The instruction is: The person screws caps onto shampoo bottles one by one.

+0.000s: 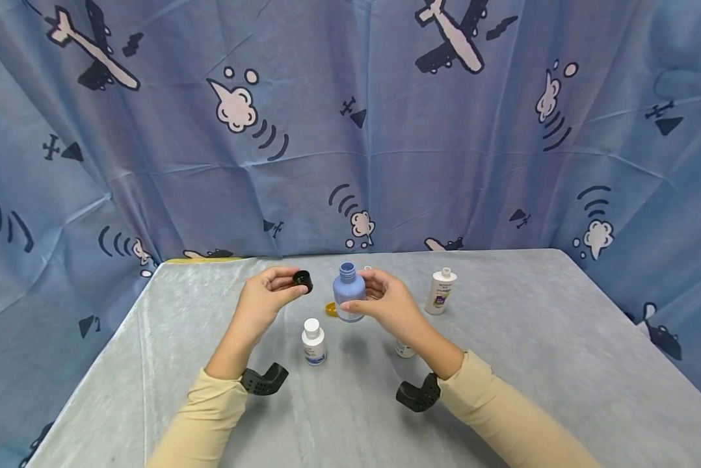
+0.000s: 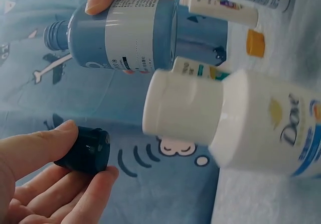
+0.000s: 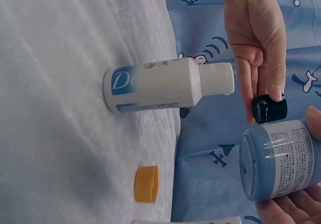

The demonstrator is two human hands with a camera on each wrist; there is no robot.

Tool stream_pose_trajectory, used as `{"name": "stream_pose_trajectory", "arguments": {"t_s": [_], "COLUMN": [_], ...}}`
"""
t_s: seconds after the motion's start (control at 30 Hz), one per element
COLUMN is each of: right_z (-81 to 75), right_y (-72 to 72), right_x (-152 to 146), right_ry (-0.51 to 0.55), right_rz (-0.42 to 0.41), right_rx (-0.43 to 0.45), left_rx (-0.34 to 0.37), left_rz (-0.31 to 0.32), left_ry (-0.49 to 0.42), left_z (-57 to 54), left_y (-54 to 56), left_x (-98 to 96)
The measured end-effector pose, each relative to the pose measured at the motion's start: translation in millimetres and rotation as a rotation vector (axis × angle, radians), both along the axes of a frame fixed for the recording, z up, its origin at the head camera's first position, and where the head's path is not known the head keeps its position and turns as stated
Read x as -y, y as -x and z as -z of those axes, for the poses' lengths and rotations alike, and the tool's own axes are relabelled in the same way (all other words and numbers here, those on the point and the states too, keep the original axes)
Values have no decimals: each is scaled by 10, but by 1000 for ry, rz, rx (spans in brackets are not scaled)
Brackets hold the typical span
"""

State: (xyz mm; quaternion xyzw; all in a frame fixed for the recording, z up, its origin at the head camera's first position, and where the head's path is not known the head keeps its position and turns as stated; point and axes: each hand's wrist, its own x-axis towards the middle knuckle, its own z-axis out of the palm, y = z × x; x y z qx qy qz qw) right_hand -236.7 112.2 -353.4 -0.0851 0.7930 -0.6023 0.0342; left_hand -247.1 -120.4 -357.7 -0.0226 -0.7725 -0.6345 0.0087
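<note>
Between thumb and fingers, my left hand (image 1: 261,300) pinches a small black bottle cap (image 1: 304,281) above the table. My right hand (image 1: 393,304) grips a translucent blue bottle (image 1: 348,290) by its side, upright. Its threaded neck (image 2: 56,35) is bare, and a white printed label (image 2: 131,33) wraps its body. In the head view the cap is apart from the bottle, just left of its neck. Below and between the hands, a white Dove bottle (image 1: 313,344) with a white cap stands on the table.
A yellow cap (image 3: 146,184) lies on the table behind the blue bottle. To the right stands a white bottle (image 1: 441,291) with a bare neck. Another bottle (image 1: 405,350) is mostly hidden under my right forearm. Grey cloth covers the table (image 1: 526,338); a blue patterned curtain (image 1: 304,130) hangs behind.
</note>
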Motion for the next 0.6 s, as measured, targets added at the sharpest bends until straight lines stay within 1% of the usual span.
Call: {"name": "stream_pose_trajectory", "arguments": {"t_s": [0.13, 0.27, 0.4, 0.6], "right_z": [21, 48, 68, 82], "right_y": [-60, -118, -158, -200], "right_x": [-92, -183, -244, -294], "right_ry": [-22, -28, -44, -77], "right_rz": [-8, -14, -27, -44], "right_rx": [0, 8, -14, -32], "left_rx": [-3, -17, -40, -35], "left_rz": [28, 75, 116, 154], "left_ry": [-4, -4, 14, 16], "left_z": [-1, 20, 40, 35], "left_y": [-34, -52, -68, -93], "left_x": [-59, -97, -128, -180]}}
